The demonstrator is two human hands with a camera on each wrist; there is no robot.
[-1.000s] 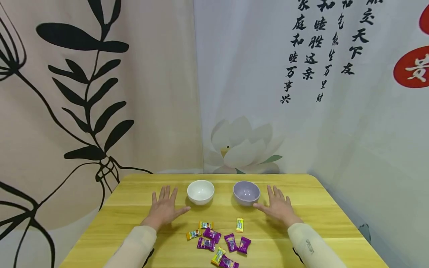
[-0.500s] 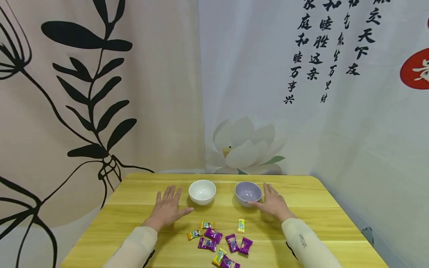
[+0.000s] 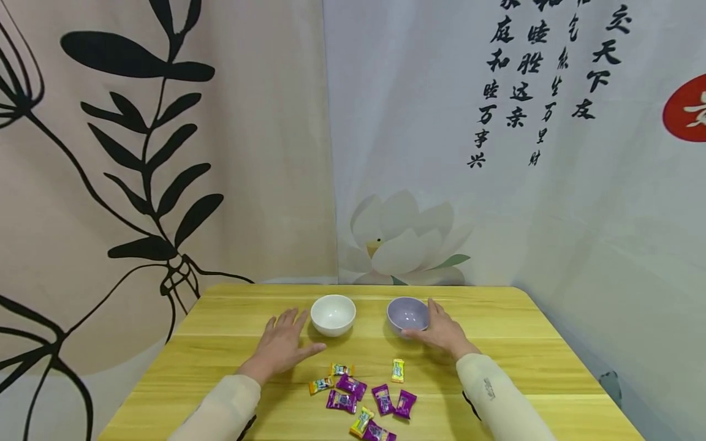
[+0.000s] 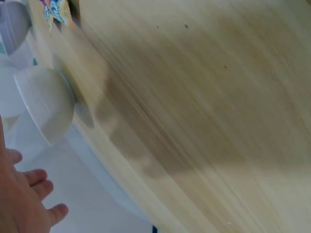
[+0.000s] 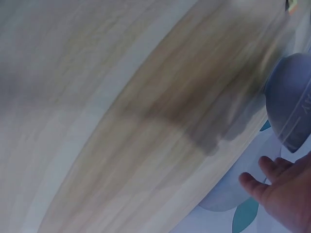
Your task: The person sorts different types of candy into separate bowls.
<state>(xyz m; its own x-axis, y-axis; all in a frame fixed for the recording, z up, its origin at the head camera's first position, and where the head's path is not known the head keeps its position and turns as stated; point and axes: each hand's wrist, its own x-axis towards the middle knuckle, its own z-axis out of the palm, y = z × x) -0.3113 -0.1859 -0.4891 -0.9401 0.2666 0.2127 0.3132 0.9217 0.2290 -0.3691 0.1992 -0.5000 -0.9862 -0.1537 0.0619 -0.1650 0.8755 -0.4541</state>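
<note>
- Two pale sleeves (image 3: pixel 499 395) are cut off by the bottom edge, each partly covering a dark strip beneath.
- Nine wrapped sweets (image 3: pixel 341 402) lie loosely scattered between the forearms, five purple and four yellow or orange; one purple sweet (image 3: pixel 379 432) sits right at the bottom edge, under the tip of a yellow one. Their print is too small to read.
- The left hand (image 3: pixel 280 346) is spread wide, fingers apart, near the white bowl; its thumb is out of sight in the left wrist view.
- The right hand (image 3: pixel 443 335) stands wide around the near right side of the purple bowl, thumb in front, hiding part of its wall; whether it touches, I cannot tell.
- The white bowl (image 3: pixel 333 315) and purple bowl (image 3: pixel 407 313) stand upright, apart, toward the far edge of the table (image 3: pixel 524 361). The right wrist view crops and blurs the purple one.
- Behind hangs a printed cloth (image 3: pixel 276 153), its top characters and red disc (image 3: pixel 686 108) cut off.
</note>
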